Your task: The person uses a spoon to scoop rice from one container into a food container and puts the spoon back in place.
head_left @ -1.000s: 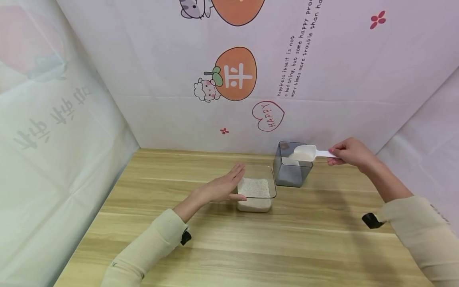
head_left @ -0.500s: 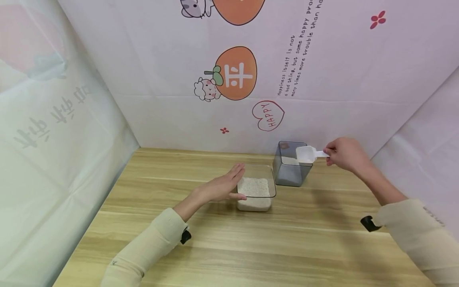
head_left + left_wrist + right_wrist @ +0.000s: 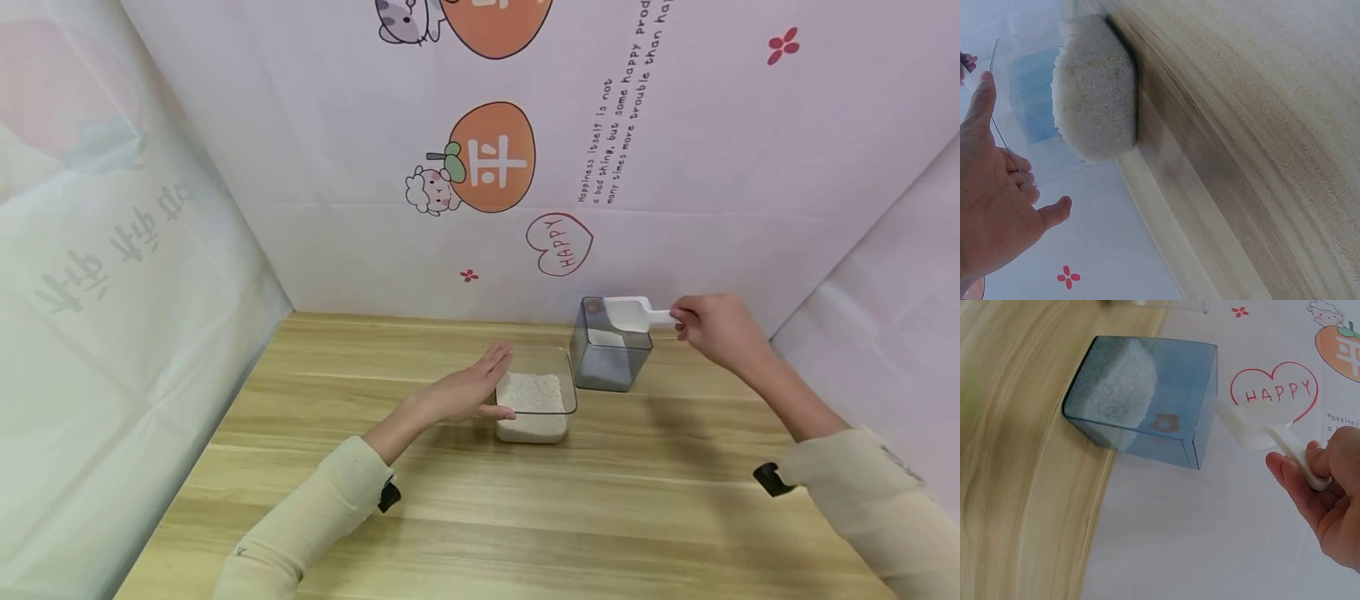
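In the head view my right hand [image 3: 720, 329] grips the handle of a white scoop [image 3: 628, 315]. The scoop's bowl overlaps the top of a square blue-grey see-through container [image 3: 607, 371], which has pale rice-like grains in its lower part. The right wrist view shows the fingers and thumb round the scoop's handle, with its bowl right at the container's rim. My left hand [image 3: 468, 392], fingers fairly straight and thumb spread, rests at the left side of a clear container [image 3: 543, 412]. Pale rice grains [image 3: 1097, 90] fill that container's lower part.
Both containers stand side by side on a wood-grain table [image 3: 465, 517], near its back edge. A white printed sheet [image 3: 375, 233] rises behind them, and pale sheets hang at the left and right. A black band piece [image 3: 772, 479] sits by the right sleeve.
The scoop, with grains at its mouth a second ago, has tipped and moved slightly left over the blue-grey container. None show spilling from it now. My left hand stays in place.
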### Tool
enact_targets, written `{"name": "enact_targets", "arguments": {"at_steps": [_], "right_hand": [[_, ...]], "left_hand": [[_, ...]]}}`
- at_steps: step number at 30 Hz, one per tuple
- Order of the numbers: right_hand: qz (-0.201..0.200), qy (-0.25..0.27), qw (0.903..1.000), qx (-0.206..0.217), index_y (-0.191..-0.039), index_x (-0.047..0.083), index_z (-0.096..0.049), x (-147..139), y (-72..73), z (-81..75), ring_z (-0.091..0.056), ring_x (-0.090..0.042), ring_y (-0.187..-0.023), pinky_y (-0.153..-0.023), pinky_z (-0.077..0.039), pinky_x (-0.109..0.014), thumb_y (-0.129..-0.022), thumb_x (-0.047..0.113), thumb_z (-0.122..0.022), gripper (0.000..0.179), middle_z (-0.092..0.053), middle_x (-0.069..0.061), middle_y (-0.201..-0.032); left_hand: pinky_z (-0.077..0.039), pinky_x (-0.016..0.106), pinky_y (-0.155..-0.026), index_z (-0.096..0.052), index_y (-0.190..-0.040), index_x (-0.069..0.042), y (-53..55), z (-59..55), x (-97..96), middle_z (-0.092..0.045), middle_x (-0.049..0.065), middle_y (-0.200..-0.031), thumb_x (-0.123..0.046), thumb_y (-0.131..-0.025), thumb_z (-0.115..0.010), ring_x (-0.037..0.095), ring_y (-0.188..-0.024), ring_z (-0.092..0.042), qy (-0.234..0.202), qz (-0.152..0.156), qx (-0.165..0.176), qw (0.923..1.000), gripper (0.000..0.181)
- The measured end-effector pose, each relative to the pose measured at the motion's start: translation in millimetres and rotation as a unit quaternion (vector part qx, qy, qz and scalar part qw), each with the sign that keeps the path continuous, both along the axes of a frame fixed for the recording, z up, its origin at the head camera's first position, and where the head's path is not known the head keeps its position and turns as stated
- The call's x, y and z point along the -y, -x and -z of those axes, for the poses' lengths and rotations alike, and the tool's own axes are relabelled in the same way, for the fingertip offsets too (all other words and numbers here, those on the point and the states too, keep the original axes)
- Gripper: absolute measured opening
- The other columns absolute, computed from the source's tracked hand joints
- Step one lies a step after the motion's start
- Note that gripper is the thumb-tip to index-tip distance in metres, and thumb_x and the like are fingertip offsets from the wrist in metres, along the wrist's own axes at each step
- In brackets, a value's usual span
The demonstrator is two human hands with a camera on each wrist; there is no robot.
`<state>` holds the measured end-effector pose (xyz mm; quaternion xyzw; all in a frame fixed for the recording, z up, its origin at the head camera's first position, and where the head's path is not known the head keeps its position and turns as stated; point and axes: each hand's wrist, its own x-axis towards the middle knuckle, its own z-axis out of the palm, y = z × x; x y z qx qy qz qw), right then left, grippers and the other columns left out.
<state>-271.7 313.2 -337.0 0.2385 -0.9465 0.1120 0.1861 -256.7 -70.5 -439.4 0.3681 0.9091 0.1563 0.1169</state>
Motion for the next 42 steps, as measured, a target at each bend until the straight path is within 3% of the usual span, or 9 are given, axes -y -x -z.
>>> {"name": "enact_targets", "arguments": {"at_steps": [3,7,11,17,22,26,33,38,42], "right_hand": [[-0.001,0.066,0.9974,0.031,-0.093,-0.009,-0.073,-2,-5.6,-1.4,-0.069,-0.013,-0.057,-0.059,-0.058,-0.034,-0.095,-0.001,-0.062,0.013,-0.074,-0.013,-0.071],[-0.001,0.141,0.9866,0.081,-0.096,-0.011,-0.072,0,-13.4,-4.5,-0.067,0.002,-0.057,-0.053,-0.053,-0.013,-0.097,0.000,-0.060,0.017,-0.074,-0.020,-0.075],[-0.014,0.165,0.9800,0.111,-0.097,-0.011,-0.073,12,-20.3,-6.2,-0.065,0.008,-0.057,-0.054,-0.053,-0.013,-0.097,0.001,-0.060,0.017,-0.074,-0.019,-0.075],[-0.051,0.169,0.9721,0.154,-0.098,-0.011,-0.072,33,-27.6,-5.6,-0.064,0.005,-0.059,-0.055,-0.056,-0.016,-0.098,0.002,-0.060,0.018,-0.073,-0.018,-0.076],[-0.071,0.143,0.9727,0.169,-0.096,-0.008,-0.074,50,-29.7,1.0,-0.068,-0.008,-0.061,-0.056,-0.056,-0.018,-0.097,0.001,-0.061,0.015,-0.073,-0.012,-0.075],[-0.088,0.118,0.9722,0.182,-0.093,-0.006,-0.074,63,-27.7,11.6,-0.068,-0.009,-0.061,-0.057,-0.057,-0.020,-0.095,-0.001,-0.063,0.012,-0.073,-0.011,-0.074],[-0.131,0.018,0.9857,0.105,-0.077,0.007,-0.071,92,-23.7,24.1,-0.053,-0.002,-0.055,-0.052,-0.047,-0.021,-0.090,0.003,-0.070,0.014,-0.064,0.004,-0.063],[-0.146,-0.048,0.9866,0.054,-0.078,0.007,-0.074,111,-20.0,30.2,-0.065,-0.012,-0.059,-0.059,-0.055,-0.034,-0.088,0.004,-0.072,0.010,-0.072,0.000,-0.069],[-0.145,-0.103,0.9838,0.023,-0.076,0.009,-0.072,120,-16.7,36.1,-0.068,-0.019,-0.061,-0.058,-0.055,-0.039,-0.089,0.005,-0.072,0.013,-0.072,-0.001,-0.068]], "left_hand": [[-0.023,0.040,-0.125,0.001,-0.160,-0.005,0.3,0.4,0.0,0.014,0.006,-0.168,-0.062,-0.095,-0.052,0.026,-0.157,0.006,0.000,0.002,-0.002,1.0000,0.102],[-0.024,0.040,-0.124,0.000,-0.160,-0.004,1.4,0.8,0.2,0.014,0.006,-0.168,-0.063,-0.094,-0.051,0.024,-0.157,0.006,0.000,0.001,0.000,1.0000,0.102],[-0.024,0.039,-0.124,0.002,-0.160,-0.006,1.5,0.4,0.0,0.016,0.003,-0.168,-0.064,-0.094,-0.051,0.021,-0.156,0.009,0.003,-0.003,0.009,1.0000,0.103],[-0.024,0.039,-0.125,0.004,-0.160,-0.008,1.0,0.5,-0.3,0.017,0.003,-0.168,-0.065,-0.094,-0.051,0.021,-0.156,0.009,0.004,-0.003,0.010,0.9999,0.103],[-0.024,0.039,-0.124,0.004,-0.160,-0.009,0.5,0.1,-0.5,0.016,0.003,-0.168,-0.063,-0.094,-0.052,0.021,-0.156,0.009,0.003,-0.004,0.009,0.9999,0.103],[-0.025,0.039,-0.124,0.004,-0.160,-0.008,0.8,0.2,-0.6,0.015,0.004,-0.168,-0.062,-0.094,-0.054,0.021,-0.156,0.009,0.003,-0.005,0.009,0.9999,0.102],[-0.027,0.039,-0.123,0.004,-0.161,-0.009,1.4,1.1,0.7,0.015,0.003,-0.168,-0.064,-0.094,-0.052,0.021,-0.157,0.009,0.002,-0.003,0.012,0.9999,0.103],[-0.028,0.039,-0.123,0.004,-0.161,-0.010,1.5,0.9,0.7,0.015,0.002,-0.168,-0.065,-0.094,-0.051,0.020,-0.157,0.009,0.002,-0.003,0.011,0.9999,0.103],[-0.027,0.039,-0.123,0.004,-0.161,-0.009,1.8,0.8,0.5,0.014,0.003,-0.168,-0.064,-0.094,-0.051,0.022,-0.157,0.007,0.005,-0.002,0.008,1.0000,0.102]]}}
